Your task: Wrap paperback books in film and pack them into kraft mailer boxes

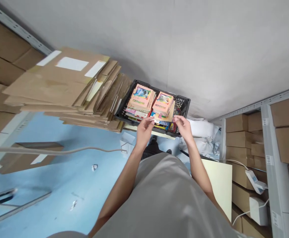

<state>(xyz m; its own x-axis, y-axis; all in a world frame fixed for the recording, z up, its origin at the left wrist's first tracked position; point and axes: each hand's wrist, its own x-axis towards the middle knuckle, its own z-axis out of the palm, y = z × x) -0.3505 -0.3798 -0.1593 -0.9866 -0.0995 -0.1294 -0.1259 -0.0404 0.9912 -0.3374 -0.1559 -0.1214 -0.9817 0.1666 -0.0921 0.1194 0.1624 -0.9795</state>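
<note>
A black plastic crate (187, 105) holds two stacks of pink-framed picture cards, the left stack (142, 96) and the right stack (163, 101). Below the right stack, a tan card or packet (168, 116) lies over colourful printed packets (161, 123). At the crate's near edge, my left hand (144, 130) has its thumb and index finger pinched at the left end of something thin and pale. My right hand (183, 127) is pinched beside the tan piece's right corner; what lies between its fingertips is too small to make out.
A tall pile of flattened cardboard (60, 77) stands left of the crate, against the wall. Shelves with brown boxes (237, 142) are at both sides. A cable (85, 151) crosses the left side. White bags (201, 129) lie right of the crate.
</note>
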